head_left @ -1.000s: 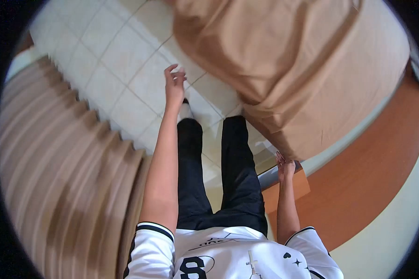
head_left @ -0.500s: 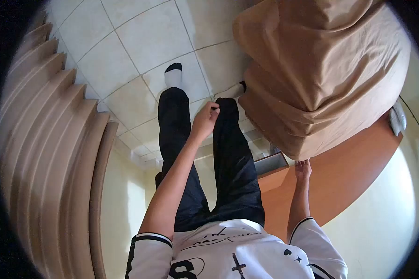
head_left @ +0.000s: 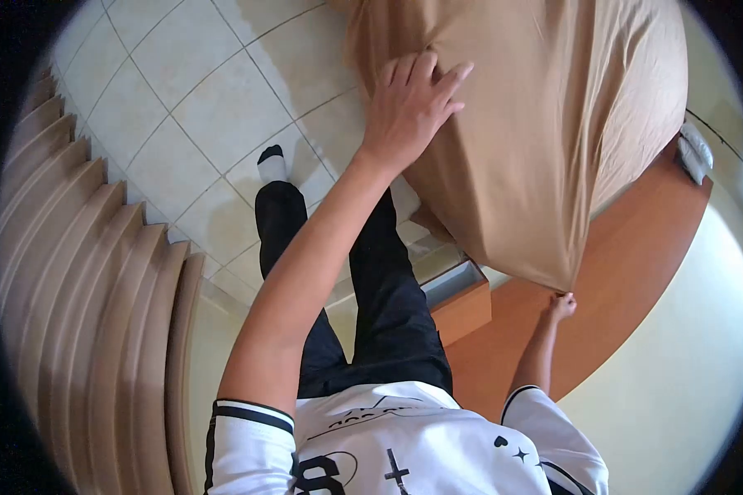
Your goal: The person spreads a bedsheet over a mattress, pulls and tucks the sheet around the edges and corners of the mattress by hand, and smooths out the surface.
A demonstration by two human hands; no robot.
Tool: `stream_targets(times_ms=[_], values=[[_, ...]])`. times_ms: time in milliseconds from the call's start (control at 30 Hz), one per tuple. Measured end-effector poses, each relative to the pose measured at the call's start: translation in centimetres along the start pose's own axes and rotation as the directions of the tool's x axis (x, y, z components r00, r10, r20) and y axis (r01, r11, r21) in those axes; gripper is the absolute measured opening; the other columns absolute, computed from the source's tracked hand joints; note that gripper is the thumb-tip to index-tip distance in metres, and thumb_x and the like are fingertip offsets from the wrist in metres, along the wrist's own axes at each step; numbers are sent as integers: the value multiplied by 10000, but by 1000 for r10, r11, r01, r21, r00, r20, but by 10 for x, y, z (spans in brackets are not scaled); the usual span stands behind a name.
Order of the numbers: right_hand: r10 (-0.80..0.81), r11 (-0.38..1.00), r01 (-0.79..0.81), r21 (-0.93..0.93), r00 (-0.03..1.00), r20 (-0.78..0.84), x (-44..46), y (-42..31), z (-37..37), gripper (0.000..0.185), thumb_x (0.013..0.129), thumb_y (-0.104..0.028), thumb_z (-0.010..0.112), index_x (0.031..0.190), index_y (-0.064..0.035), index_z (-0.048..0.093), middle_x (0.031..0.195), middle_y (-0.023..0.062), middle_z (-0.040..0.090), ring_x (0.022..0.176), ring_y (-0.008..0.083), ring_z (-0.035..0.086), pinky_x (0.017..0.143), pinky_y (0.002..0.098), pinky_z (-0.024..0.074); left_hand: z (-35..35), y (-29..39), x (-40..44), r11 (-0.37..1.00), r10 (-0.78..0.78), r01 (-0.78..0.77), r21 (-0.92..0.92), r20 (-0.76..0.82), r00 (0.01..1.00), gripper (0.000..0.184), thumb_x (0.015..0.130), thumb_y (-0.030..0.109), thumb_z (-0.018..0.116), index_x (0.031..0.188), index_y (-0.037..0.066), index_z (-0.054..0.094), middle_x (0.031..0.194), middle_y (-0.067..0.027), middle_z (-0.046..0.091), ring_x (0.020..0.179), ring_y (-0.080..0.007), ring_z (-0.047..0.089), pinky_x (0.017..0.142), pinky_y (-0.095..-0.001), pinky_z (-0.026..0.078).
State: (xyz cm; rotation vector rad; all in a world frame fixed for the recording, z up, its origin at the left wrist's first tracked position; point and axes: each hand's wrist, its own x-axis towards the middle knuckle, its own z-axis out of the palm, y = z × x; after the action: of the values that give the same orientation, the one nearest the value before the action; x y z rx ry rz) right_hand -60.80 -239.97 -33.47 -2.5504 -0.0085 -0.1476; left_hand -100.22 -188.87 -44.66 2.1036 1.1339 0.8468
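A tan bedsheet [head_left: 504,157] drapes over a bulky, mattress-like shape at the upper right. My right hand [head_left: 563,306] is closed on its near corner, and the cloth stretches into tight folds running to my fingers. My left hand [head_left: 413,107] lies palm down against the sheet's left part. Its index finger and thumb are extended and apart, while the other fingers bend; their tips are partly hidden.
An orange-brown wooden board [head_left: 619,272] curves beneath the right hand, with an open box-like compartment [head_left: 458,293] beside my leg. A pleated brown curtain [head_left: 107,330] hangs left. Pale floor tiles [head_left: 173,91] lie ahead. A grey bundle [head_left: 695,153] sits at the board's far end.
My left hand has moved from near my knee up and right onto the bedsheet. My right hand has drawn the sheet's corner out, pulling its loose folds tighter.
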Motion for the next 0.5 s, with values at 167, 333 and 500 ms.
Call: stream_targets(times_ms=[167, 333, 500], values=[[23, 994, -17, -112, 998, 55, 48, -20, 33, 164, 882, -170, 535, 827, -26, 479, 679, 53, 547, 493, 128, 495, 376, 263, 379, 16, 3, 22, 985, 7, -9, 174, 8, 1000, 480, 748, 288, 673, 1164, 143, 483, 1076, -101, 476, 988, -253, 466, 859, -394, 352], [225, 968, -201, -147, 960, 165, 66, 12, 61, 207, 869, -253, 575, 892, -61, 502, 717, 45, 579, 553, 141, 556, 420, 270, 419, 10, 18, 33, 993, -23, 35, 113, -105, 994, 173, 774, 171, 611, 912, 78, 562, 915, -99, 528, 878, -262, 514, 755, -397, 371], [395, 905, -426, -8, 833, 386, 30, -10, 81, 329, 882, -379, 534, 924, -53, 523, 720, 36, 560, 524, 145, 467, 412, 273, 378, 38, 12, -13, 930, -366, 314, -193, -389, 845, 456, 815, 280, 622, 1163, 48, 440, 1078, -139, 469, 1004, -305, 428, 891, -415, 320]])
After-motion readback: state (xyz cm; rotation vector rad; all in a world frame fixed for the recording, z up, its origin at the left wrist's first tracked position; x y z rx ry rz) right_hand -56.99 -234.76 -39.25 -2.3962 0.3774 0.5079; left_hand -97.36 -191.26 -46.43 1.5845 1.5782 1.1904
